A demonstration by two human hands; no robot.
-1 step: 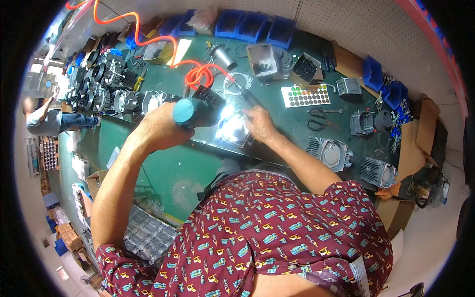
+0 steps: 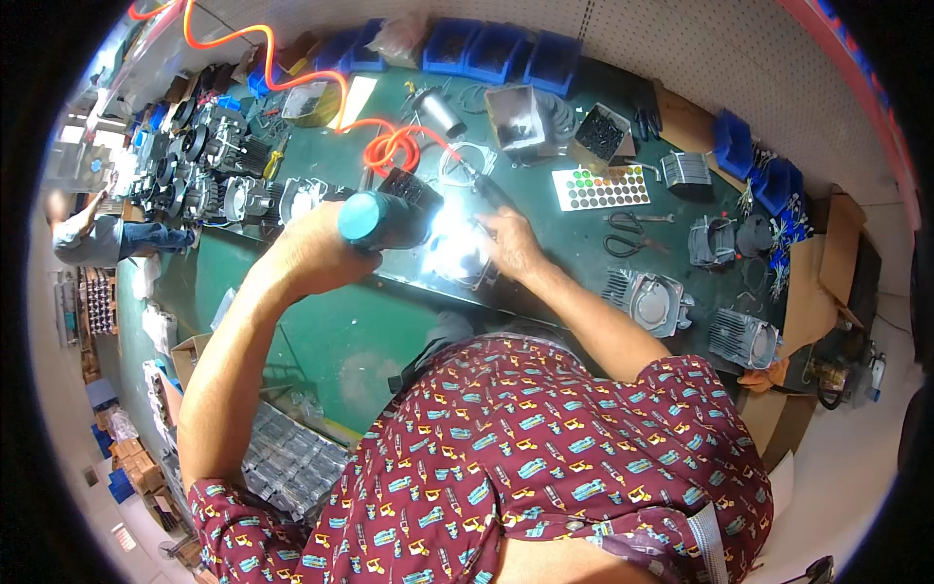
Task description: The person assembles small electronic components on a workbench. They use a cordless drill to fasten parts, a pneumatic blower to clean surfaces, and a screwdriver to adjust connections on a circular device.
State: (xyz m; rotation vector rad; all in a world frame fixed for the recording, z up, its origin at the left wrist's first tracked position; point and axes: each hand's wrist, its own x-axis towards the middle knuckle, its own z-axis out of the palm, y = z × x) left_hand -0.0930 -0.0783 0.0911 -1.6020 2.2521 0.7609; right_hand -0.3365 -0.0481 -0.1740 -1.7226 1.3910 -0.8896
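Observation:
My left hand [image 2: 313, 251] is closed around the grip of a teal cordless power driver [image 2: 364, 222]. The driver's lamp throws a bright glare over a round-faced metal housing [image 2: 461, 259] at the near edge of the bench. My right hand [image 2: 516, 247] grips the right side of this housing, with the fingers curled at its rim. Glare hides the driver's tip and most of the housing's face. Just beyond my right fingers lies a dark air blow gun [image 2: 491, 190] on an orange coiled hose [image 2: 391, 148].
Finned metal housings [image 2: 650, 302] stand on the right, near scissors [image 2: 623, 238] and a sheet of round stickers [image 2: 601, 189]. Blue bins [image 2: 486, 51] line the back. Several assembled motor units [image 2: 209, 165] crowd the left. A person [image 2: 92, 237] is at far left.
The glare on the housing has grown brighter and wider. My hands and the driver have hardly moved.

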